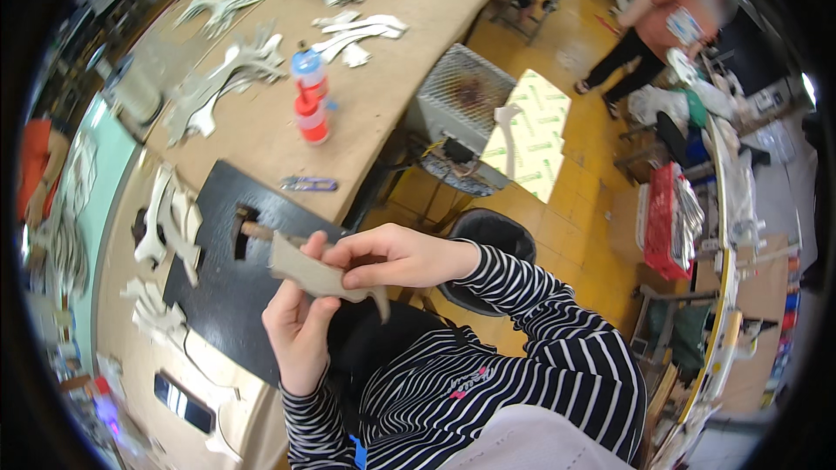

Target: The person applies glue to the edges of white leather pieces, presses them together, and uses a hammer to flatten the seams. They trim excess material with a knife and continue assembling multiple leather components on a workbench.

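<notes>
Workshop benches crowd a yellow-tiled floor [570, 209], where a long brown worktable [261, 126] runs from the near left to the far middle, strewn with pale cut-out pieces [228, 74]. Far right, another person [649, 30] stands bent over a second bench. On the near part of the worktable lies a black mat [231, 292], with more pale cut-outs [170, 226] at its left edge. Beyond it stand a red bottle [311, 117] and, just behind that, a blue-and-white bottle [308, 68]. A small blue tool [308, 184], possibly snips, rests near the table's right edge. Above the mat, the wearer holds a curved grey-brown cut piece [318, 277] in both hands: the left hand [298, 331] grips it from below, fingers closed on its lower edge, while the right hand [392, 257] pinches its upper right part between thumb and fingers.
</notes>
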`<state>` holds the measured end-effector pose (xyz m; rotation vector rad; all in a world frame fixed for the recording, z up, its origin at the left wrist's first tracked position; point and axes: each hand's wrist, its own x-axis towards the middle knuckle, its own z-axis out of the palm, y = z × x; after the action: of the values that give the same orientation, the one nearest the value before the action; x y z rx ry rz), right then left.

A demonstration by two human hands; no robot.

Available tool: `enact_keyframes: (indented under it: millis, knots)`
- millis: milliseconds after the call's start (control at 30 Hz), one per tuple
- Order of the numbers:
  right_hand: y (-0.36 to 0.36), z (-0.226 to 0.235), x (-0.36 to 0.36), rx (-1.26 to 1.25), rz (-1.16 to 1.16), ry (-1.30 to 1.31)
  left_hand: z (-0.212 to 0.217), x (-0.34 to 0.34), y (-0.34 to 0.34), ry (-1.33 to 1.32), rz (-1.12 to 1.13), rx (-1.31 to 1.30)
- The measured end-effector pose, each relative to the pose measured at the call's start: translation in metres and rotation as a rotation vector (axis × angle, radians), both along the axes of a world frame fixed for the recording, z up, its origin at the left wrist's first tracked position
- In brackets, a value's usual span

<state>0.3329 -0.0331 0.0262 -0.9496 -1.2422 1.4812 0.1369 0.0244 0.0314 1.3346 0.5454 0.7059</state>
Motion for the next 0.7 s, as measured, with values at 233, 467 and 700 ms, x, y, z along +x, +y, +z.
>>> enact_keyframes:
  millis: [233, 467, 700]
  knots:
    - [-0.039, -0.022, 0.103, -0.016, -0.689, -0.195, -0.028, -0.039, 0.03, 0.291, 0.047, 0.093]
    - [-0.087, -0.078, 0.274, -0.241, -1.2, -0.841, -0.068, -0.13, 0.053, 0.384, 0.242, -0.022]
    - [-0.114, -0.108, 0.372, -0.284, -1.028, -0.867, -0.083, -0.175, 0.048, 0.395, 0.39, -0.106]
